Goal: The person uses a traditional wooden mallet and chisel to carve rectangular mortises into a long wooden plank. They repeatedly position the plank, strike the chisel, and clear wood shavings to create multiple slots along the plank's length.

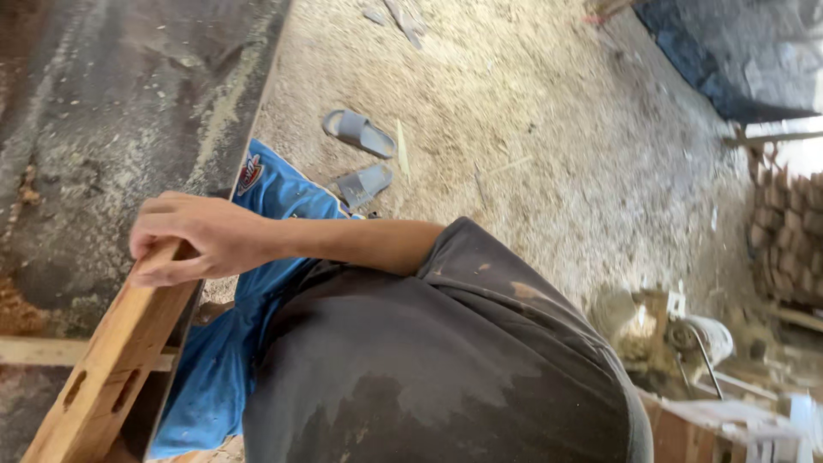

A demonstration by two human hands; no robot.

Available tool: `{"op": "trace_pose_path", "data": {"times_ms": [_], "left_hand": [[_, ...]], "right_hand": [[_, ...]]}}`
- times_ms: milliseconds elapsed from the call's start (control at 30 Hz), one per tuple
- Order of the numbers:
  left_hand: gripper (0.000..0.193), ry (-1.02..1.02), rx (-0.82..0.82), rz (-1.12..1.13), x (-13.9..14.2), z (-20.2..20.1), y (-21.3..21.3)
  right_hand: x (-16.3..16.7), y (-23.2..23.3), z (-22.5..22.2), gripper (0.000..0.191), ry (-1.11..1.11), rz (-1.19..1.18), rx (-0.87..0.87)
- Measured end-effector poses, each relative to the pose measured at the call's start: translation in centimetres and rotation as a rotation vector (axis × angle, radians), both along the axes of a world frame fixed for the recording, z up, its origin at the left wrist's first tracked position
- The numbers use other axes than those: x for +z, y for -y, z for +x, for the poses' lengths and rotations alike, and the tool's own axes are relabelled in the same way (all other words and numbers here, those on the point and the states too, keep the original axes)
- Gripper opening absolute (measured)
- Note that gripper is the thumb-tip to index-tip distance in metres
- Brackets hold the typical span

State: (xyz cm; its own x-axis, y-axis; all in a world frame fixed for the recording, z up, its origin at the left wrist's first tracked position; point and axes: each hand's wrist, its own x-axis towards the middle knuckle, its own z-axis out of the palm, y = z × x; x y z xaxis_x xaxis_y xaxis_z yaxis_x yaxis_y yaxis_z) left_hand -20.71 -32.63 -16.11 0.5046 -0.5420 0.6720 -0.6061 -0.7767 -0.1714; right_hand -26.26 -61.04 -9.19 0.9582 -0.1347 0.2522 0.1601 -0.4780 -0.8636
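View tilted hard, looking down past the torso in a dark, sweat-stained shirt (446, 369) and bright blue shorts (257, 283). One hand (201, 236) in view, reaching from the right of the frame on a bare forearm; which of the person's hands it is cannot be told for certain from this angle, taken here as the right hand. Its fingers (163, 219) are curled closed over the upper end of a light wooden rail (111, 360), thumb underneath, gripping it. The other hand is out of view. The rail runs diagonally from the hand down to the lower left corner of the frame, lying against the edge of a dark, dusty surface (111, 111) streaked with pale sawdust. Two rectangular slots (99, 390) are cut into the rail's face near its lower end. A second pale wooden strip (34, 350) lies across the surface, passing behind the rail. The floor (549, 129) beyond is thickly covered in sawdust and shavings. A pair of grey slide sandals (360, 154) lies on it, just above the shorts in frame, with a thin wood sliver beside them. Far right: stacked wood pieces (784, 240) and blurred machinery or clutter, too indistinct to identify. A dark tarp-like sheet (737, 51) sits in the upper right corner.
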Motion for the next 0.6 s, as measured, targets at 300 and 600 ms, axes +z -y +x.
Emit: {"op": "trace_pose_path", "data": {"times_ms": [300, 600], "left_hand": [[0.063, -0.127, 0.058, -0.161, -0.1, -3.5, -6.2], [0.056, -0.673, 0.603, -1.064, -0.5, -12.0, -10.1]], "right_hand": [[-2.6, 1.1, -1.1, 0.069, 0.087, -0.324, 0.379], [-0.8, -1.5, 0.5, 0.063, -0.078, -0.592, 0.478]]}}
